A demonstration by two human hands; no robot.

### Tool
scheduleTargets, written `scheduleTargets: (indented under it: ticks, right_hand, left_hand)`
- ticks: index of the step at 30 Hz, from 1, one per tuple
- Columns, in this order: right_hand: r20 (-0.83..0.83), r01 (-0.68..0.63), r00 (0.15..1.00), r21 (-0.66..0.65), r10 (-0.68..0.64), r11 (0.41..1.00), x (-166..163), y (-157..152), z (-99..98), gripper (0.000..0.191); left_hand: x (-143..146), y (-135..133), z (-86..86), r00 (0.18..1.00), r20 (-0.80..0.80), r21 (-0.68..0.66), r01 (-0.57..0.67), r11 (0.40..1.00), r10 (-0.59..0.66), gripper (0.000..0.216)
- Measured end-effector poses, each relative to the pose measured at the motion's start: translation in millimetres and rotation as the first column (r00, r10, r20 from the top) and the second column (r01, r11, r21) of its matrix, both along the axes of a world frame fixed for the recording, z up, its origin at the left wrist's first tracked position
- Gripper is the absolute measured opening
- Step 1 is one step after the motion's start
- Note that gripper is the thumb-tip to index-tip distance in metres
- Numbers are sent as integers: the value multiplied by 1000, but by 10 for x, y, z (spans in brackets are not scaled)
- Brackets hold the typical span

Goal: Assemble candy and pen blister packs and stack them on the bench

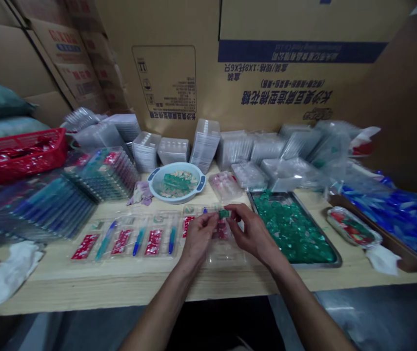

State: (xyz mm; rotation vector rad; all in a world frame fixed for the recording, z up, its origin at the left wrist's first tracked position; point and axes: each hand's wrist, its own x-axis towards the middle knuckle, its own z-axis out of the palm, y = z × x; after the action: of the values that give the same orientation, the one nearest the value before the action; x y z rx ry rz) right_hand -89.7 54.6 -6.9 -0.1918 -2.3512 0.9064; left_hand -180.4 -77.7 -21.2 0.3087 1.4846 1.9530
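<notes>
Between the fingertips of my left hand and my right hand is a small green packet. Both hands pinch it just above the table's middle. Beneath them lies a clear plastic tray, partly covered by my hands, with a red packet in it. Left of it, more clear trays stand in a row, each with a red packet and a blue pen-shaped stick. Right of my right hand, a metal tray holds many shiny green packets.
A pale blue basin holds a green piece and small bits. Filled trays are stacked at left near a red basket. Empty clear trays line the back. Blue items fill a box at right. White gloves lie front left.
</notes>
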Motion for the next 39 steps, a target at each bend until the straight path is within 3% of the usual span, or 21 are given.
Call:
scheduleTargets:
  ticks: [4,10,14,17,24,30,36,39]
  right_hand:
    - [58,42,997,10,-42,999,-34,-23,-22,12]
    - [121,-28,992,-5,28,1000,-55,-11,-14,9]
    - [141,-78,987,15,75,997,-46,-21,40,11]
    - [141,-139,980,-12,140,990,-44,-10,69,16]
    - [177,-161,969,-82,173,984,-61,-38,29,27]
    - [140,-164,971,-195,192,967,-66,-11,-19,28]
    - [155,-122,977,-170,148,978,-96,-64,25,27]
    - [144,-69,986,-136,88,988,-122,-96,16,26]
  left_hand:
    - [5,-16,-42,971,-233,-87,40,995,-59,45]
    - [8,-75,23,803,-563,-230,73,970,-194,25]
    - [-11,-93,68,828,-548,-243,-20,970,-120,18]
    - [-31,-113,103,858,-501,-251,-13,968,-118,14]
    - [1,-99,141,827,-555,-279,-83,957,-90,16]
    - [11,-78,64,910,-395,-235,35,971,-128,22]
    - [3,-79,120,828,-557,-291,-123,949,-64,11]
    - [2,-78,117,813,-578,-309,-143,940,-67,8]
